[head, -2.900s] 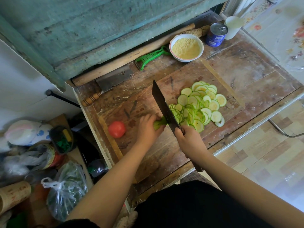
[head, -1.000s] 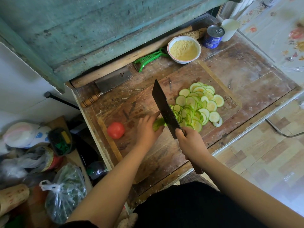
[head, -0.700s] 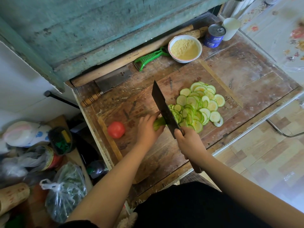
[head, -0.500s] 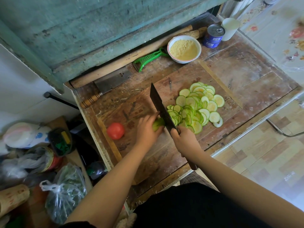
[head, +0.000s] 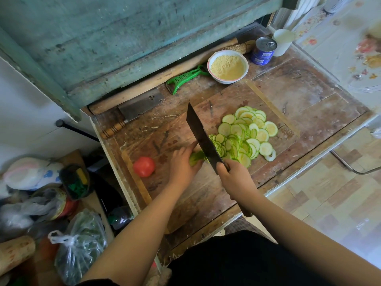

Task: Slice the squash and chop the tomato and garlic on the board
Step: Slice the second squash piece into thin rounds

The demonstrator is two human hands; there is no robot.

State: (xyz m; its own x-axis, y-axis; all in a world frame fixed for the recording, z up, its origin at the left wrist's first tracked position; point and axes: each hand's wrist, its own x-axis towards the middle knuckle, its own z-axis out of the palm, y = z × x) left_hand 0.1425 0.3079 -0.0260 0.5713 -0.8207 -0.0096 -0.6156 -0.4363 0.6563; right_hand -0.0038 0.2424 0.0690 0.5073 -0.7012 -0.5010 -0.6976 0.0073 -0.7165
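Observation:
A worn wooden cutting board (head: 206, 193) lies on the table. My left hand (head: 182, 164) holds down a short green squash stub (head: 195, 158) with curled fingers. My right hand (head: 235, 178) grips the handle of a dark cleaver (head: 203, 139), whose blade stands against the stub's cut end. Several thin squash slices (head: 245, 135) lie heaped right of the blade. A whole red tomato (head: 144, 166) sits on the board's left part. No garlic shows.
A second cleaver (head: 136, 111), a green peeler (head: 183, 78), a rolling pin (head: 165, 79), a bowl of yellow powder (head: 227, 66), a blue can (head: 263, 50) and a white cup (head: 283, 41) line the back of the table (head: 309, 96). Bags and jars (head: 76, 244) crowd the floor on the left.
The cleaver has kept rising and falling at the stub, and the stub has grown a little shorter. My left hand stays in place. The tomato has not moved.

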